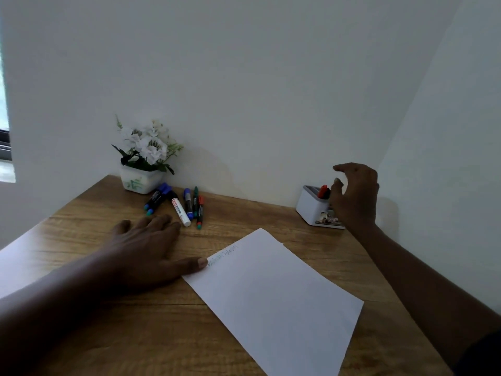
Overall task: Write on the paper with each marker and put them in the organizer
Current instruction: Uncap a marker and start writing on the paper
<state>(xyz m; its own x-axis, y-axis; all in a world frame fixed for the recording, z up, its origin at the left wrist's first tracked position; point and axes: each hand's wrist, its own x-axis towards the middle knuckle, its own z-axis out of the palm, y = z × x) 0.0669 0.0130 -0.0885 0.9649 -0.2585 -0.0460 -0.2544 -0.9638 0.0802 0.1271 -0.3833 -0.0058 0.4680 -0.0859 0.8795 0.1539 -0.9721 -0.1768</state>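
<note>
Loose markers (180, 210) lie at the back-left of the surface (108, 335), just beyond the left grip (146, 248) at its 12–1 o'clock. Their long axes run roughly 12-to-6, caps mostly at 12. Left grip is flat, fingers straight, thumb touching the paper (271, 294) edge; it's the nearer one, so likely picks next. At 3 o'clock the organizer (307, 207) holds a red marker (322, 190) upright. Right grip (355, 196) is beside it, loosely curled, empty.
</note>
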